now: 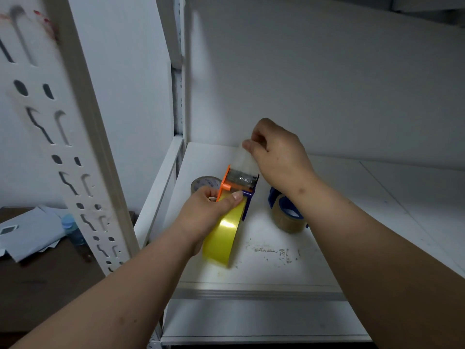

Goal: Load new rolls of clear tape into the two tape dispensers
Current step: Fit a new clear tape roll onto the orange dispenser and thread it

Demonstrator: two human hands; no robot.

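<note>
Tape dispenser (239,187) held; roll (205,183) lettering too blurred.

Dim, cool-toned light fills the white shelf bay, brightest on the shelf (327,260) in front and fading to grey on the back wall (327,71). A hard glare streak marks the yellow tape roll (224,238). Soft shadows fall beneath both forearms and around the second dispenser (286,212). The perforated upright post (65,147) at left is smeared and out of focus, and the wide-angle lens bows straight edges near the frame's borders.
</note>
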